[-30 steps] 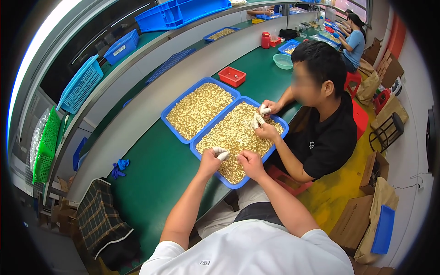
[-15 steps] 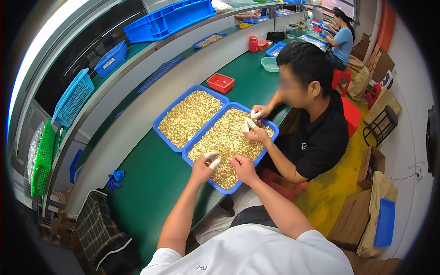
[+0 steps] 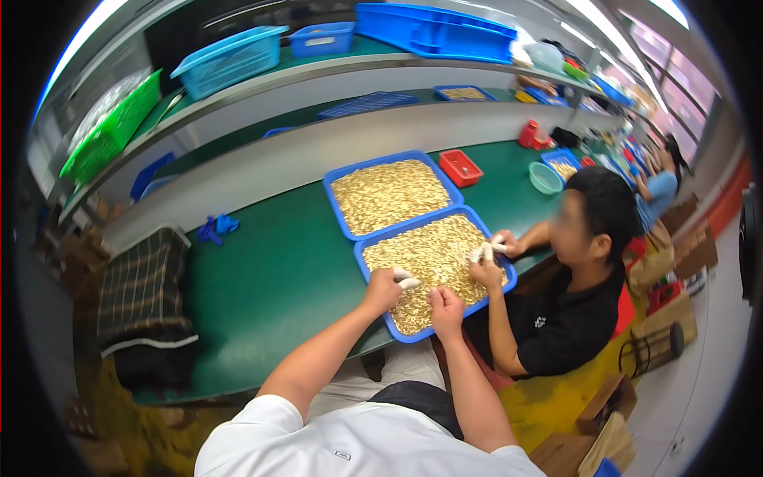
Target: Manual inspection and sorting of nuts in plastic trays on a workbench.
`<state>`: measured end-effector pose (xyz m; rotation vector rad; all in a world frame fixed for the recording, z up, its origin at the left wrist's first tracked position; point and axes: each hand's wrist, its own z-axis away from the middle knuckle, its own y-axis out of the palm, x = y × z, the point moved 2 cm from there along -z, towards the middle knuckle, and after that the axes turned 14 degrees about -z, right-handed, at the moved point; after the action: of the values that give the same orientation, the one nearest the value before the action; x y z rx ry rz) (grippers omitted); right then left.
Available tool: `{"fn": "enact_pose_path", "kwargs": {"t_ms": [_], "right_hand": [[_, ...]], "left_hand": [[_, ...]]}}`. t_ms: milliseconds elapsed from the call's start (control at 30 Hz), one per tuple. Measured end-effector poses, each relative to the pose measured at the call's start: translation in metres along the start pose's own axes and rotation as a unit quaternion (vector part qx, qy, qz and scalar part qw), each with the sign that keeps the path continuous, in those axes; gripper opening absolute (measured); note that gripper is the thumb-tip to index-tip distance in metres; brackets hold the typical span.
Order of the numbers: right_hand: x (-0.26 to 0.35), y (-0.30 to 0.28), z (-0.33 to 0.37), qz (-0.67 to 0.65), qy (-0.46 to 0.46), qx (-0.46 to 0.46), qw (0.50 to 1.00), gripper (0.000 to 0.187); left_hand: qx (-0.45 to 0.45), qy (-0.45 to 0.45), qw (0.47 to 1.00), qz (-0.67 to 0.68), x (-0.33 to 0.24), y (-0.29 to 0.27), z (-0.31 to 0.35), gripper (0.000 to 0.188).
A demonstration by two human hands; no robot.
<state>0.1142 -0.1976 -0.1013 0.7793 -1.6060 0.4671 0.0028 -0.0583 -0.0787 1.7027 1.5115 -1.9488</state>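
Note:
A blue tray (image 3: 373,316) full of small gold-coloured metal pieces (image 3: 433,246) lies in front of me. My left hand (image 3: 387,289) is over its near left part, with white covers on two fingertips that are drawn together. Close by on the right, my right hand (image 3: 447,312) is at the tray's near edge, bare fingers curled in a pinch. Whatever either hand holds is too small or blurred to make out. Across the same tray, a co-worker's two hands (image 3: 486,270), also with white fingertip covers, are held close together over the pieces.
A second blue tray (image 3: 337,208) of gold-coloured pieces adjoins at the back. Beyond are a red tray (image 3: 461,168) and a green bowl (image 3: 545,179). Blue gloves (image 3: 217,228) and a plaid cloth (image 3: 147,286) lie left on the green table (image 3: 262,294). The co-worker (image 3: 568,294) sits close on my right.
My view has swung left, so the trays and co-worker appear farther right and more of the table's left end shows. My hands stay over the near tray, left fingertips closer together.

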Motion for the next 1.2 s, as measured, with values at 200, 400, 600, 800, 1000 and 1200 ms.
{"fn": "enact_pose_path", "kwargs": {"t_ms": [200,400,600,800,1000,1200], "right_hand": [[-0.005,0.000,-0.005,0.000,-0.005,0.034,0.999,0.019],[-0.005,0.000,-0.006,0.044,-0.026,0.062,0.997,0.021],[-0.006,-0.004,-0.007,0.045,-0.021,0.080,0.996,0.019],[-0.002,-0.005,-0.008,0.045,-0.046,0.078,0.995,0.018],[0.003,0.001,-0.003,0.064,-0.034,0.075,0.995,0.019],[-0.001,-0.004,-0.003,0.050,-0.019,0.062,0.997,0.017]], "left_hand": [[-0.016,-0.015,0.986,0.165,0.010,0.011,-0.004,0.015],[-0.001,-0.045,0.973,0.228,0.009,0.011,-0.003,0.015],[0.010,-0.074,0.933,0.351,0.001,0.011,0.002,0.011],[0.008,-0.066,0.947,0.313,0.000,0.016,0.002,0.011],[0.022,-0.038,0.963,0.266,0.004,0.010,0.007,0.015],[0.017,-0.073,0.966,0.246,-0.005,0.013,0.007,0.027]]}}
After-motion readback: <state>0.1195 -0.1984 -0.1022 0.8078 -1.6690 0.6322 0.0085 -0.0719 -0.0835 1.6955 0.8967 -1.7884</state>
